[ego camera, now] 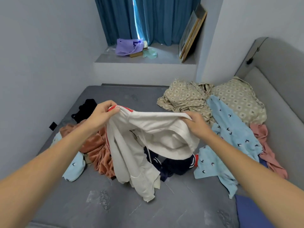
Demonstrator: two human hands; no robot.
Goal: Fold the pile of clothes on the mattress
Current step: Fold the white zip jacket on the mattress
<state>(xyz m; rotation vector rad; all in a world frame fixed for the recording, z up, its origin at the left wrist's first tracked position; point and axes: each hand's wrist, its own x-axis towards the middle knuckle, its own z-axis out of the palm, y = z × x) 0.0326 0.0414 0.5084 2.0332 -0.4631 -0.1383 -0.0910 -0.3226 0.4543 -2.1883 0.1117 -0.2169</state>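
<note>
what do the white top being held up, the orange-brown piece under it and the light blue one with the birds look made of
White top: looks like soft cotton knit, matte, with a fleecy inner face and red trim.
Orange-brown garment: probably velour or fleece, its ribbed folds slightly shiny.
Light blue bird-print garment: seems plush fleece, fuzzy and matte.
</note>
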